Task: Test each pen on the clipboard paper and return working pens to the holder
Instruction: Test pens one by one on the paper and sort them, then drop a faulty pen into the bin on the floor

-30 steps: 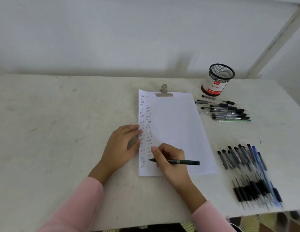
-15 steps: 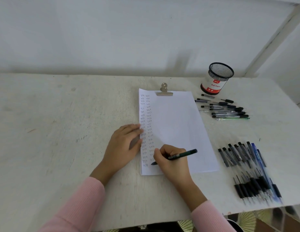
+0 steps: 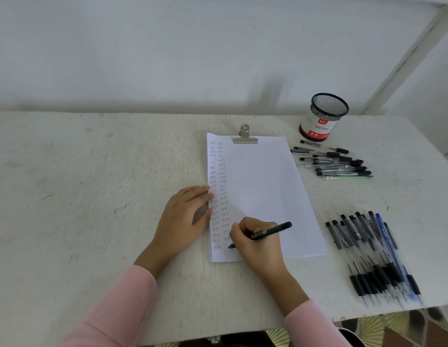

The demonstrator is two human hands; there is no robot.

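Two hands busy. Left hand flat, fingers straight, presses paper so it won't slide. Right hand curls round green pen, tip down for writing.

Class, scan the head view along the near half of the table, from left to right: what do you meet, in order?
In order: left hand → right hand gripping the dark green pen → bare stretch of paper → near pile of pens.
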